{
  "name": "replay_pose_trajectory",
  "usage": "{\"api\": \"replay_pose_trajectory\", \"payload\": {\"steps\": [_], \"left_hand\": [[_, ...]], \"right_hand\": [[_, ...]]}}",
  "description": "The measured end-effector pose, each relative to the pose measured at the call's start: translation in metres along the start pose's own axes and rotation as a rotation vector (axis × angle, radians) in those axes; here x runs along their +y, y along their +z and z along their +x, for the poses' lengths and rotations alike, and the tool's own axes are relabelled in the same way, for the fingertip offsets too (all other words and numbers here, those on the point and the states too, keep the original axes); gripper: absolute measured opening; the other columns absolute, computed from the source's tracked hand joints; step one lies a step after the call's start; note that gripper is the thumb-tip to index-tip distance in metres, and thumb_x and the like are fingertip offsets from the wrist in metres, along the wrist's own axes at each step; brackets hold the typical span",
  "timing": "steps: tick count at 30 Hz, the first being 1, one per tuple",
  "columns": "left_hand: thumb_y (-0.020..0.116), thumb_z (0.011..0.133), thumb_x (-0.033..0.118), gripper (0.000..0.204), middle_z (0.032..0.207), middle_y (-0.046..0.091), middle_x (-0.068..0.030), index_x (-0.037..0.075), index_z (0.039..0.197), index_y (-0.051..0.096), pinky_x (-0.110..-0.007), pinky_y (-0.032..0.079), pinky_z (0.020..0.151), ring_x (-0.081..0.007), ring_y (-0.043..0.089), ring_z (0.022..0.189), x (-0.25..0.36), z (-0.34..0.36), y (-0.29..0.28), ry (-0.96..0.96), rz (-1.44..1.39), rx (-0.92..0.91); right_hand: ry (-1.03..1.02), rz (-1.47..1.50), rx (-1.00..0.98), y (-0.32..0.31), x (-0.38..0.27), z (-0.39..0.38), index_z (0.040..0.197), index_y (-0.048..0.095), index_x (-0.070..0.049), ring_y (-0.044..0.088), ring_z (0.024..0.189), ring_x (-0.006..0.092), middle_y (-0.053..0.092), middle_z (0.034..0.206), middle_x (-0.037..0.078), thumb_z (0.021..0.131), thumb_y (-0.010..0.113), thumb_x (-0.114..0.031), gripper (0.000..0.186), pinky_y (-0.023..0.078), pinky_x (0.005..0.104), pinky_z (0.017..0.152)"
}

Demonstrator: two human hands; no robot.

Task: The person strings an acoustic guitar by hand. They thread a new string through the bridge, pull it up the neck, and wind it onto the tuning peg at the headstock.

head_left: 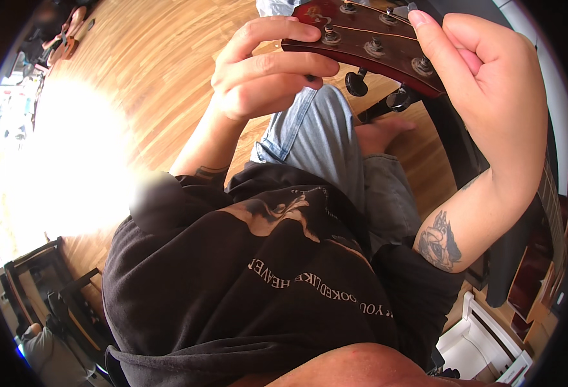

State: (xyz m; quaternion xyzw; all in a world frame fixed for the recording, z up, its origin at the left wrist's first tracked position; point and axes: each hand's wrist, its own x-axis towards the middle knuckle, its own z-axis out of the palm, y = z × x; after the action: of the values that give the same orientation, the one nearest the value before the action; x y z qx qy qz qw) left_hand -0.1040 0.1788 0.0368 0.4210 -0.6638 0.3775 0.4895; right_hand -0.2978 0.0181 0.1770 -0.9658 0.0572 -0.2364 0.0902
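Note:
A dark red-brown guitar headstock (355,40) with metal string posts and black tuning pegs (356,82) is at the top of the view. My left hand (258,64) is at its left end. The index fingertip rests beside a string post (330,35), and the lower fingers close on a mostly hidden black peg (309,78). My right hand (497,71) is over the headstock's right part, fingers curled, thumb at a thin guitar string (377,31) that runs into the grip. The rest of the neck is hidden behind this hand and arm.
My jeans-clad leg (309,126) and bare foot (387,134) are below the headstock, over a wood floor (148,58). More guitars (532,274) line the right edge, near a white step stool (471,342). A dark chair (58,290) stands at lower left; bright glare covers the left.

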Motion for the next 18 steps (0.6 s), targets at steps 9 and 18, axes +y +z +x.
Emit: {"api": "replay_pose_trajectory", "payload": {"steps": [9, 18], "left_hand": [[0.097, 0.066, 0.012, 0.052, 0.083, 0.073, -0.0067, 0.01, 0.084, 0.048, -0.041, 0.065, 0.079, -0.0299, 0.074, 0.096, -0.007, -0.003, 0.021, 0.136, -0.024, 0.229], [0.066, 0.075, -0.015, 0.027, 0.061, 0.045, 0.0029, 0.011, 0.08, 0.057, -0.044, 0.061, 0.078, -0.0273, 0.067, 0.083, 0.02, 0.0, 0.047, -0.077, 0.224, 0.323]], "right_hand": [[0.073, 0.025, -0.095, -0.005, -0.002, 0.003, 0.067, 0.05, -0.002, 0.023, 0.055, 0.0068, 0.027, 0.058, -0.002, 0.101, 0.07, -0.019, 0.043, 0.02, 0.0286, 0.049], [0.05, 0.077, -0.04, 0.0, 0.002, 0.002, 0.067, 0.048, -0.002, 0.023, 0.056, 0.0065, 0.027, 0.059, -0.002, 0.101, 0.069, -0.018, 0.043, 0.02, 0.0286, 0.05]]}}
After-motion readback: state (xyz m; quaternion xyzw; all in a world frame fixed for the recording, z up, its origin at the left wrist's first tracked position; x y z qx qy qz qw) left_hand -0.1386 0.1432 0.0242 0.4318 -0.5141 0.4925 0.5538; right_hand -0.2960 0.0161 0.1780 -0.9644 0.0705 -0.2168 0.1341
